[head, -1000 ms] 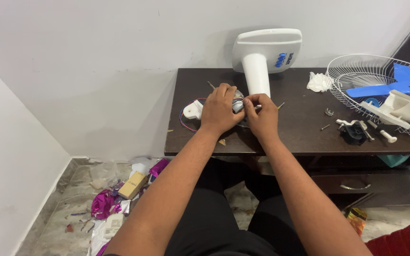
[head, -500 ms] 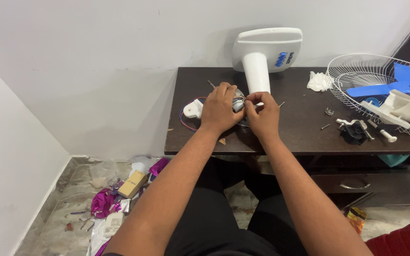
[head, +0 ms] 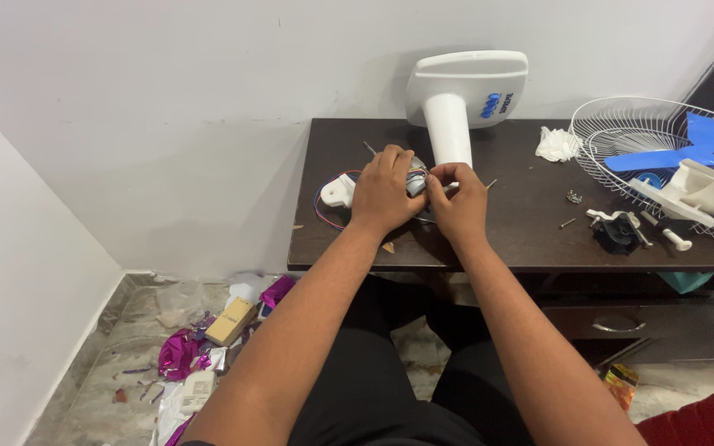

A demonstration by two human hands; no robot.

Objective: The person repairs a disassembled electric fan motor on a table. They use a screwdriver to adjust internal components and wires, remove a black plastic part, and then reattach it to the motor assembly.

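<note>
The fingers of the left hand (head: 383,192) are curled closed around a small grey metal motor part (head: 416,175), holding it just above the dark desk (head: 522,239), while the fingers of the right hand (head: 459,198) are pinched shut on the same part from its right side, thumb and forefinger meeting at its edge; what exactly they pinch there is too small to tell. Red and blue wires (head: 324,216) loop out from under the left hand toward a small white plastic piece (head: 339,192) lying on the desk just beside that hand. To do this fiddly work well, it seems wise for the left hand to keep the part steady and low over the desk so that anything slipping free lands close by, and for the right hand to work with light, small pinches without tugging the wires. Just behind the hands stands a white fan base with its column (head: 456,107), tipped against the wall. Farther right lie a crumpled white cloth (head: 557,144), loose screws (head: 573,198) and a black and white fitting (head: 621,231), well apart from the hands. At the right end of the desk rests a white wire fan guard (head: 621,124) holding a blue fan blade (head: 671,153). On the floor below left is scattered litter, with purple foil (head: 177,355) and a small cardboard box (head: 230,320).
</note>
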